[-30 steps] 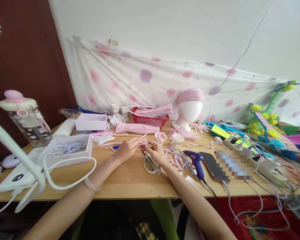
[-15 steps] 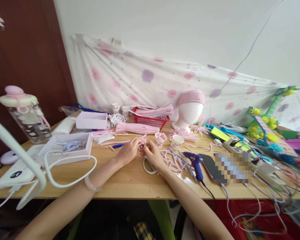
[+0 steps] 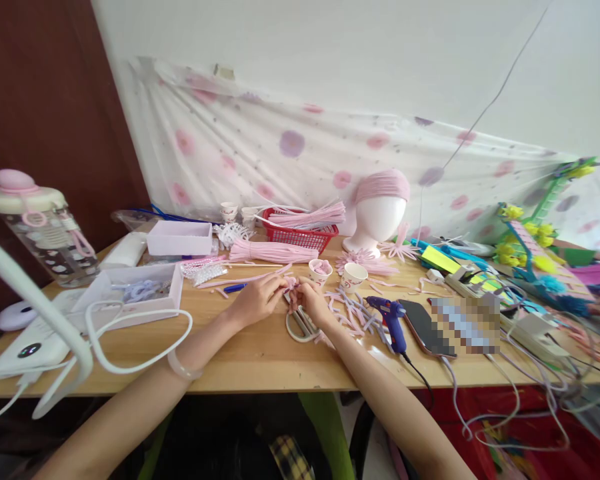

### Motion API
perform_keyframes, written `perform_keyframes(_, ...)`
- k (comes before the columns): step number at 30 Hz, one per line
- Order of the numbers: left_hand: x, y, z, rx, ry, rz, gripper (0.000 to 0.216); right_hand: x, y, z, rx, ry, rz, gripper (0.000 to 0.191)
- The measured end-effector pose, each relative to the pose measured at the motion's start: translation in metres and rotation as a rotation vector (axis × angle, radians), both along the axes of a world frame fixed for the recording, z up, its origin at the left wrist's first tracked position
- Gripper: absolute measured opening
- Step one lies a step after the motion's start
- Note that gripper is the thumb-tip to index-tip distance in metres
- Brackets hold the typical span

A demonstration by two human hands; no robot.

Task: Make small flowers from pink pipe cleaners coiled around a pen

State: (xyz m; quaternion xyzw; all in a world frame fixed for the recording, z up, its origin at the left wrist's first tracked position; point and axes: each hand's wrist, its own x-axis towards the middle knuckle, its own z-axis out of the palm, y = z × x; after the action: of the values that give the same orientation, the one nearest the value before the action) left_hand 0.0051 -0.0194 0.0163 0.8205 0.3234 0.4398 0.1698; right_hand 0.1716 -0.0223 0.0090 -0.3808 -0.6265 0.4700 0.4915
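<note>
Above the middle of the wooden table, my left hand (image 3: 258, 297) and my right hand (image 3: 311, 301) meet fingertip to fingertip, both closed in a pinch. Between them sits a small pink fuzzy pipe cleaner piece (image 3: 291, 283), mostly covered by the fingers. Below my right hand lies a tool with pale looped handles (image 3: 300, 332), partly hidden. Just behind that hand, a paper cup (image 3: 320, 272) holds pink pieces, and a second paper cup (image 3: 354, 276) stands beside it. Short cut pipe cleaner pieces (image 3: 347, 313) are scattered to the right.
A blue glue gun (image 3: 391, 321) and a phone (image 3: 427, 327) lie to the right, near a power strip (image 3: 525, 333) with tangled cables. Behind are a pink pipe cleaner bundle (image 3: 273, 251), a red basket (image 3: 300, 235) and a white foam head (image 3: 379, 223). White boxes (image 3: 130, 313) stand left.
The view has shifted slightly. My right hand has turned a little, uncovering more of the looped-handled tool beneath it. Both hands stay together at the small pink piece.
</note>
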Motion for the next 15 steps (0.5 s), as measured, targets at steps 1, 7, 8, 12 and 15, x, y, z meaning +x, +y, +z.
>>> perform_keyframes(1, 0.000, -0.001, 0.001, -0.026, -0.031, 0.018, 0.008, 0.001, 0.000, 0.001, 0.002, -0.006, 0.013, 0.009)
perform_keyframes(7, 0.005, -0.003, 0.003, -0.242, -0.117, 0.032, 0.024, 0.001, -0.009, 0.006, 0.111, -0.114, 0.012, 0.019)
perform_keyframes(8, 0.006, -0.004, 0.003, -0.269, -0.107, 0.007, 0.027, 0.001, -0.011, 0.006, 0.138, -0.134, -0.004, 0.022)
perform_keyframes(12, 0.009, -0.007, 0.002, -0.314, -0.112, -0.028, 0.030, -0.001, -0.012, 0.002, 0.226, -0.185, -0.074, 0.022)
perform_keyframes(15, 0.010, -0.007, 0.002, -0.320, -0.129, -0.029, 0.027, -0.003, -0.010, -0.003, 0.254, -0.189, -0.094, 0.020)
